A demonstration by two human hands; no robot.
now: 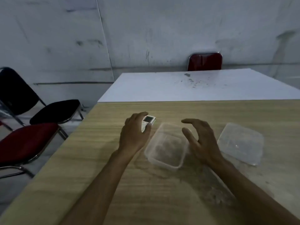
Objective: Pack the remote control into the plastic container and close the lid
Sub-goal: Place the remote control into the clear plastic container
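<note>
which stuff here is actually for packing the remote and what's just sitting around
For the job:
- remote control, gripped in the left hand
- plastic container, open on the wooden table
- lid, lying right of the container
- right hand, open beside the container

Just around:
- white table
- red chairs
- black chair

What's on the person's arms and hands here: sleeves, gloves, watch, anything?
Nothing worn that shows. The left hand and right hand are bare, no gloves, and no rings can be made out. Both forearms are bare to the frame's lower edge: no sleeves, watch or wristband.
</note>
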